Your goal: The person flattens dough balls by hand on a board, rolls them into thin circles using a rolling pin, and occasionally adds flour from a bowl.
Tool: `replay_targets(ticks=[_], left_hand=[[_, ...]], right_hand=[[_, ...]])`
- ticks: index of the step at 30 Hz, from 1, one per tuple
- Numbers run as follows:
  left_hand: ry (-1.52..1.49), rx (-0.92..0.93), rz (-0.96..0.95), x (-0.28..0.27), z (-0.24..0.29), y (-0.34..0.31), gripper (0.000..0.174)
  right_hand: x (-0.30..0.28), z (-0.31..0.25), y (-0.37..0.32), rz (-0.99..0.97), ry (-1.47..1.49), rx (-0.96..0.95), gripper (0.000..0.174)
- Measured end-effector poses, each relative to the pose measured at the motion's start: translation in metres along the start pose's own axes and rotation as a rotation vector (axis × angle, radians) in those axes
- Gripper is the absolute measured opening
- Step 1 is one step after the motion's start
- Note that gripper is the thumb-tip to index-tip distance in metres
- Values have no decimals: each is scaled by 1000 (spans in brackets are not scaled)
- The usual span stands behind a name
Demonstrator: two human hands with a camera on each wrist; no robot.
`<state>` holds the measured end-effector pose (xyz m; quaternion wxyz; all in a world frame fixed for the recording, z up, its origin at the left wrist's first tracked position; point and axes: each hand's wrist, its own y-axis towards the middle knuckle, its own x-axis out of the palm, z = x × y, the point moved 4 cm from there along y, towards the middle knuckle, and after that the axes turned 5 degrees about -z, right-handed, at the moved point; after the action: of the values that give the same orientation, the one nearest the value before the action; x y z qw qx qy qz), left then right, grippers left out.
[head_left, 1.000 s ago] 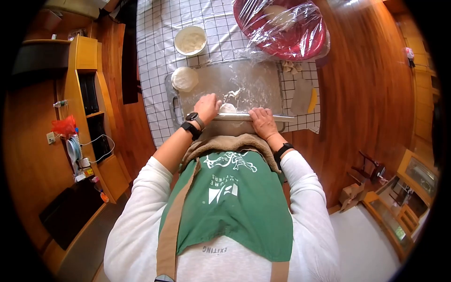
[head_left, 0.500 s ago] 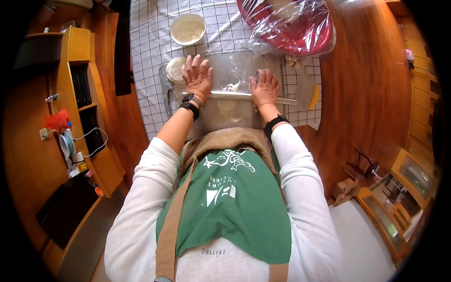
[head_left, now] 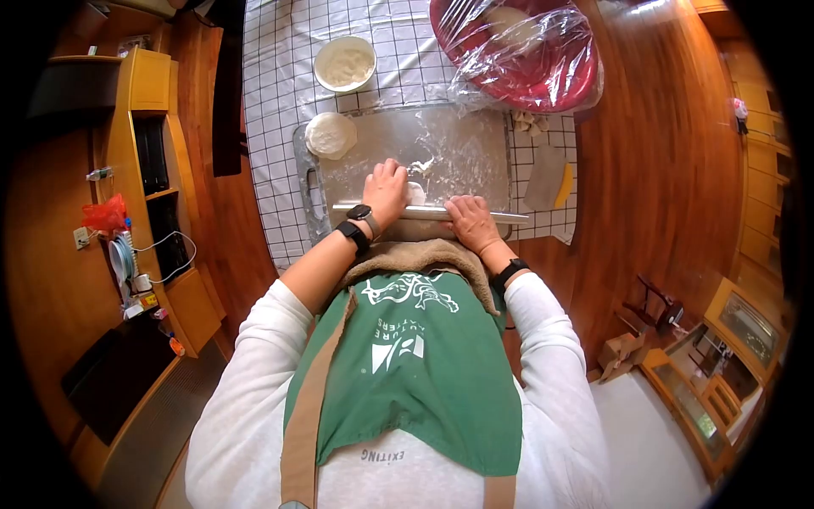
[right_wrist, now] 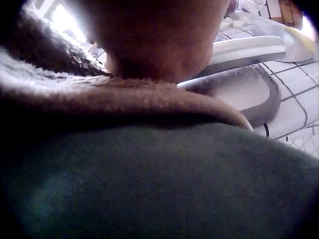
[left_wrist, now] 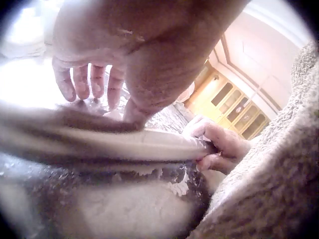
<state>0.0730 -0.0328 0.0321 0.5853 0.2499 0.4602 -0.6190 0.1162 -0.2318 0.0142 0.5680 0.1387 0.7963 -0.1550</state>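
In the head view, a metallic rolling pin [head_left: 424,212] lies crosswise over the near part of a floured tray [head_left: 466,144], with a small white dough disc [head_left: 415,193] just beyond it. The left hand [head_left: 386,193] has its wrist over the pin's left part; its bent fingers and thumb hold the disc's left edge, though the contact is partly hidden. The right hand [head_left: 475,225] grips the pin's right part. In the left wrist view, the left hand [left_wrist: 124,59] reaches over the pin [left_wrist: 99,144], and the right hand [left_wrist: 219,144] curls fingers and thumb round its far end.
White dough rounds [head_left: 331,136] lie at the tray's back left corner. A bowl of flour [head_left: 345,64] stands behind, and a red basin [head_left: 543,76] under plastic film at the back right. A grey scraper with a yellow edge [head_left: 564,185] lies right of the tray.
From flat palms on the pin half a second ago, both hands have come nearer the body with bent fingers. The left has moved to the dough disc; the right now grips the pin.
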Motion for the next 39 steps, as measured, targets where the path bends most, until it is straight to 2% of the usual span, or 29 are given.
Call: replay_targets(ticks=[2,4,5,8,10,12,14,16,18,19,20,21,22,23,28,31,33,36,38,39], left_hand=[[61,-22,-23,0,8,4,26],[90,-24,-164,16,5,9,19],[3,-1,-102,25,0,11,13],[-165,-1,-118,20,-1,11,9],[-146,30,-95,11,1,11,6],[-150,200,27,4,4,13,7],[-156,204,31,5,3,16,6],[-234,133,-109,12,0,20,4],[-244,104,-116,16,-2,21,4],[-259,136,-85,18,-1,20,6],[-272,165,-54,19,-2,21,8],[-273,157,-56,21,-3,22,8],[-270,114,-41,21,-6,24,9],[-266,70,-28,22,-9,23,12],[-279,89,-80,13,-5,25,13],[-303,56,-94,15,-6,26,13],[-267,33,-36,17,-7,31,10],[-239,64,-68,12,-1,28,5],[-224,110,-42,16,-7,28,7],[-284,65,-96,14,-6,28,7]], right_hand=[[1,1,-1,3,-8,-37,43],[1,1,-2,0,-23,-87,42],[1,2,-2,0,-23,-87,42],[-4,3,-2,5,-23,-73,42],[-7,4,2,28,-47,-72,43],[-6,5,7,34,-48,-76,42],[-6,5,13,33,-57,-75,40],[-7,4,22,28,-40,-79,42],[-6,7,35,27,-41,131,44],[-3,9,47,143,-54,234,43],[2,9,58,141,-50,229,43],[-3,9,68,200,-55,338,41],[-8,12,72,258,-59,450,39],[-6,14,74,219,-35,513,40],[4,4,55,173,-96,508,47],[-6,15,75,219,-84,554,39],[-8,13,74,230,-63,522,38],[-7,5,50,253,-34,450,41],[-3,-6,32,30,24,130,36],[0,-1,27,27,20,127,36]])
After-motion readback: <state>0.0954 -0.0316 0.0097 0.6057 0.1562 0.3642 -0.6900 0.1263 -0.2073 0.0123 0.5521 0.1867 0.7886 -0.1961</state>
